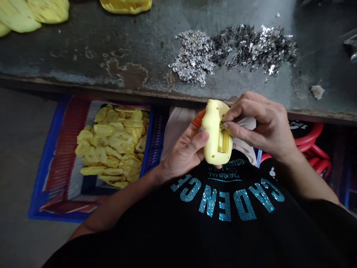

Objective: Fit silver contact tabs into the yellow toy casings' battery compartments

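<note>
My left hand (188, 149) is wrapped round a pale yellow plastic casing (211, 130), held upright in front of my chest. Its face toward me has screw holes and an open battery compartment (222, 140). Thumb and forefinger of my right hand (258, 121) pinch a small, thin metal piece (224, 122) at the top end of that compartment. It looks like a battery contact, though the fingers hide part of it. Above the casing, two heaps of small metal pieces, one silvery (193, 56) and one darker (253, 48), lie side by side on the worktable (156, 41).
A blue crate (41, 182) below the table at left holds many yellow plastic parts (117, 141). More yellow parts (48, 11) lie at the table's far left, another (126, 5) at the back. Red curved parts (311, 137) are under the table at right. A whitish scrap (317, 91) sits near the edge.
</note>
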